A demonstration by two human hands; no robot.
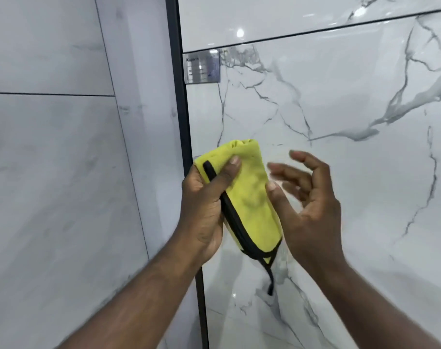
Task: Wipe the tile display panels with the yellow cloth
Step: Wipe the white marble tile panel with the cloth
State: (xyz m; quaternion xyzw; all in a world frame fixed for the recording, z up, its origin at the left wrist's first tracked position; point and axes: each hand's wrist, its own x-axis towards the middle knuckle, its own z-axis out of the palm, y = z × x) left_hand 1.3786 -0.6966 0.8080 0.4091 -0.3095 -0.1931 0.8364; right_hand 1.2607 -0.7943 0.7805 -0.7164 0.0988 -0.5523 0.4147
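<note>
A folded yellow cloth (249, 197) with black edging is held in front of the tile panels. My left hand (204, 205) grips its left side, thumb pressed on top and fingers behind. My right hand (307, 197) is beside the cloth's right edge, fingers spread and loosely bent, blurred; its thumb touches the cloth's edge. Behind the hands stands a glossy white marble-look tile panel (340, 102) with grey veins. A second, paler tile panel (50, 159) is on the left.
A dark vertical frame strip (183, 102) separates the two panels. A small silver label (201, 69) sits at the right panel's upper left corner. Thin dark grout lines cross both panels. Ceiling lights reflect in the gloss.
</note>
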